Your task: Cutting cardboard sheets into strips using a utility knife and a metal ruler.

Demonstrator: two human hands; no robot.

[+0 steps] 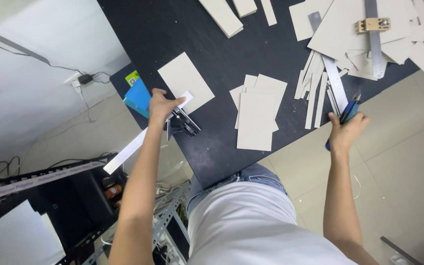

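Cardboard sheets (256,120) lie between left hand (160,105) gripping a white strip (138,145) and right hand (347,130) clutching blue pens (349,110).

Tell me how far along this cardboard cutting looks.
Partly done, it seems. Cut grey rectangles are stacked on the dark table, narrow offcut strips beside them. The left hand holds a long white strip; the right hand grips a blue cutter. Uncut sheets remain under a metal ruler.

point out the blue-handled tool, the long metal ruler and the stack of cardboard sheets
blue-handled tool (348,111): head view, on its blue shaft above the right hand
long metal ruler (375,37): head view, mid-blade
stack of cardboard sheets (256,122): head view, top sheet's middle
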